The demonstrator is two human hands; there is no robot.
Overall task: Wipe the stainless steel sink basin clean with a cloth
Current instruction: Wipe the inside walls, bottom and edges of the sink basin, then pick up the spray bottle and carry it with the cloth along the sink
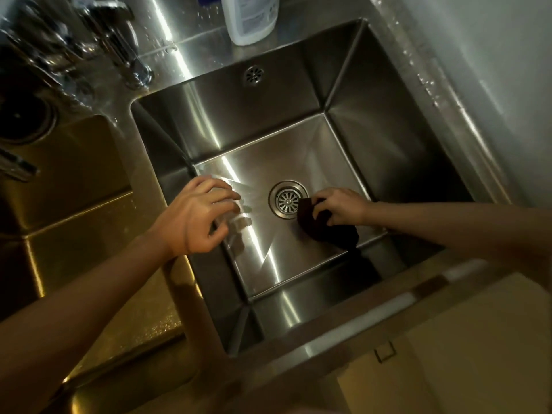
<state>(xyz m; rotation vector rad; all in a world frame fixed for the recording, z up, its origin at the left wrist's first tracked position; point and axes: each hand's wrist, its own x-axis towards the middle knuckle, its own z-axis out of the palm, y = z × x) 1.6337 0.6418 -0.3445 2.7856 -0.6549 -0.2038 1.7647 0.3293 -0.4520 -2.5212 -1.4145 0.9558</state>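
Observation:
A square stainless steel sink basin [277, 138] fills the middle of the view, with a round drain strainer [287, 199] in its floor. My right hand [340, 206] holds a dark cloth [328, 231] pressed on the basin floor just right of the drain. My left hand [198, 216] hovers over the basin's left side with fingers loosely curled and spread, holding nothing. Its reflection shows on the steel floor beneath it.
A white plastic bottle [252, 17] stands on the rim behind the basin. A chrome faucet [119, 43] rises at the back left. A second basin [62, 174] lies to the left. A wall [493, 70] runs along the right; a cabinet front [478, 354] sits below.

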